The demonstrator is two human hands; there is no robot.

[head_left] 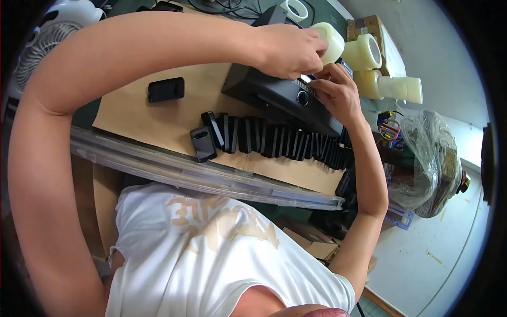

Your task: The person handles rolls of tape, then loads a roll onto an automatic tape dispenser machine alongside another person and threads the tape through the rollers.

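A black machine (280, 98) with a round dial sits on the brown-covered table. Over its top edge is my left hand (290, 50), fingers curled together beside a pale tape roll (332, 46); what they hold is hidden. My right hand (340, 95) rests at the machine's right part, its thumb and fingers pinched near a small white strip (305, 79); I cannot make out what is between them. A long row of black cases (272, 140) stands in front of the machine. One black case (203, 143) leans at the row's left end, and another black case (166, 90) lies apart at left.
More tape rolls (367, 53) stand behind my right hand, by a cardboard box (372, 26). A white fan (53, 39) is at the upper left. Cables (227, 8) lie at the back. Plastic-wrapped material (422, 164) is at right. The table's front edge (206, 182) runs before my torso.
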